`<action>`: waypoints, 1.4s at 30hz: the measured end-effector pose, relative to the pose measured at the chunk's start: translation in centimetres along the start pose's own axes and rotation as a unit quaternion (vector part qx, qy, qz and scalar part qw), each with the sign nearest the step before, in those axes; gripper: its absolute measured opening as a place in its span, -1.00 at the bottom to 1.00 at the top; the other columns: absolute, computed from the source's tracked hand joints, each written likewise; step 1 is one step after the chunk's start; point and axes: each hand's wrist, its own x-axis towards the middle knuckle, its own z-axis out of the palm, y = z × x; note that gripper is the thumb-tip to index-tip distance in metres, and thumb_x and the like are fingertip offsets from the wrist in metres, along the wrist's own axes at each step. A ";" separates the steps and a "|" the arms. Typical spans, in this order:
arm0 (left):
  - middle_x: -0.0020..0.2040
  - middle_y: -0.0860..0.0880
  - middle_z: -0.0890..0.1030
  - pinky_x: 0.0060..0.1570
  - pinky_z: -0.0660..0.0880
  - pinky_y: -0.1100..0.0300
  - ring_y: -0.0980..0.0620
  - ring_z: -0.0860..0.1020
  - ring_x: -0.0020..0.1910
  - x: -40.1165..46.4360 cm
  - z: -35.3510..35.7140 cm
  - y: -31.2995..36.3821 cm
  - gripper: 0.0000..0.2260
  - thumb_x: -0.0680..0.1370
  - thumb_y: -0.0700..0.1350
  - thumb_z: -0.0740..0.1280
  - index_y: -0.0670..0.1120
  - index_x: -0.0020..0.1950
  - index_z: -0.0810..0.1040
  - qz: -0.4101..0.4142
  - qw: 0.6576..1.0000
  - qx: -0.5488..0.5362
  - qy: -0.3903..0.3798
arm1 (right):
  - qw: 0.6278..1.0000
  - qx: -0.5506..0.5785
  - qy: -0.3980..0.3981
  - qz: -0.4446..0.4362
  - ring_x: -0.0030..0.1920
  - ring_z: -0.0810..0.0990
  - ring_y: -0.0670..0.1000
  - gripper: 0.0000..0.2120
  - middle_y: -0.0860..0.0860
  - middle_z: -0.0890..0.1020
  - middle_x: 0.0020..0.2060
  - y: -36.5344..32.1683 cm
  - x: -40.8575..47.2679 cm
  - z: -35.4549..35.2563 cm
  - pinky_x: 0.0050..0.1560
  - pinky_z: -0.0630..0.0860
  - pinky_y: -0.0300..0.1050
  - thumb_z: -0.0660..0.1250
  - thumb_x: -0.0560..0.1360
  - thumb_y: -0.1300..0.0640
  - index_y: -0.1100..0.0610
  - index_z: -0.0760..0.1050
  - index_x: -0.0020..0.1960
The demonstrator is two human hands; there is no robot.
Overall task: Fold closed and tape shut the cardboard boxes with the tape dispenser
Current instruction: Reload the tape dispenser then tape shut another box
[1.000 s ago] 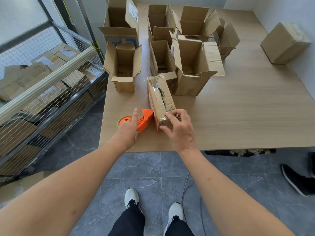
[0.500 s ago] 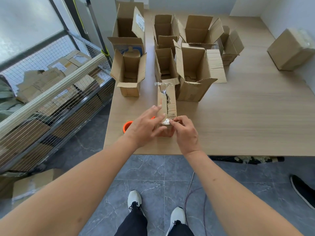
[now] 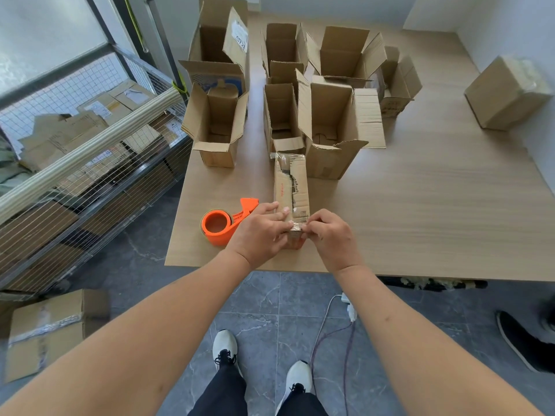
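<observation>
orange tape dispenser now uncovered beside box

A light wooden table carries a group of open cardboard boxes at the back. A taped narrow box lies near the front edge, the orange tape dispenser beside it, and a closed box stands far right
</observation>
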 end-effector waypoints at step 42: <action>0.68 0.06 -0.01 0.56 0.20 -0.03 -0.06 -0.05 0.65 6.9 -0.5 1.4 -0.36 0.62 -0.29 0.27 0.04 0.65 0.17 -0.080 0.972 0.063 -0.214 | 0.957 -0.187 -0.106 0.194 0.31 0.34 0.18 -0.30 0.08 0.31 0.24 3.8 -1.1 -6.3 0.18 0.53 0.11 0.45 0.51 0.20 -0.22 0.28 0.52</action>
